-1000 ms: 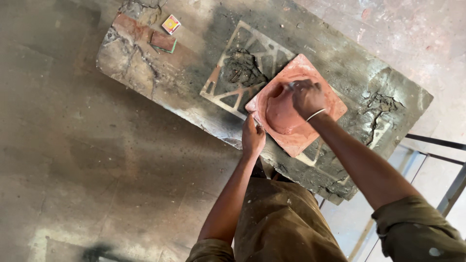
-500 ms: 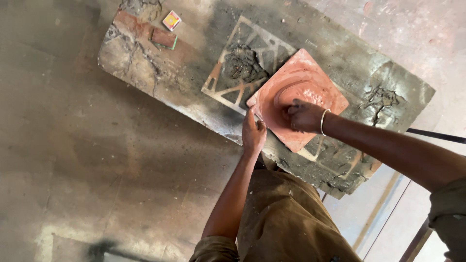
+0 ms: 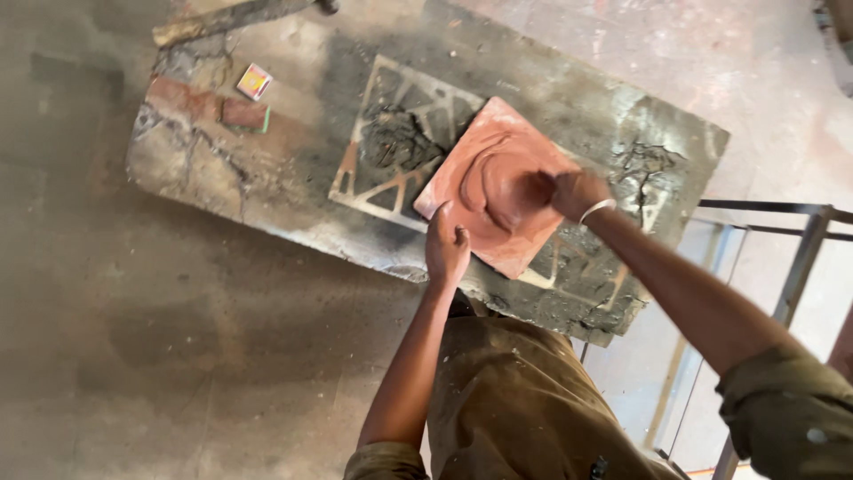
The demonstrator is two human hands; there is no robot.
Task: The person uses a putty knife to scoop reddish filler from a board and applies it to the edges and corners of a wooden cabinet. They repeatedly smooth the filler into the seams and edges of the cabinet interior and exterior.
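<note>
A square reddish slab (image 3: pixel 480 227) coated in wet red paste lies tilted on a dirty grey worktable (image 3: pixel 613 133). My left hand (image 3: pixel 446 246) grips the slab's near-left corner, fingers curled over its edge. My right hand (image 3: pixel 569 192), with a pale bangle at the wrist, presses into the paste on the slab's right part; its fingers look bunched and smeared, and curved ridges of paste mark the surface to its left. Whether it holds anything I cannot make out.
A metal frame with triangular cut-outs (image 3: pixel 391 147) lies under and left of the slab, with a dark lump of mortar in it. A small yellow-and-red box (image 3: pixel 253 82) and a reddish brick piece (image 3: pixel 242 113) sit at the table's left end. Metal bars (image 3: pixel 791 267) stand at right.
My right hand swept from the slab's upper middle down toward its near edge and then to its right side, leaving curved ridges. My left hand stayed on the corner. The view shifted.
</note>
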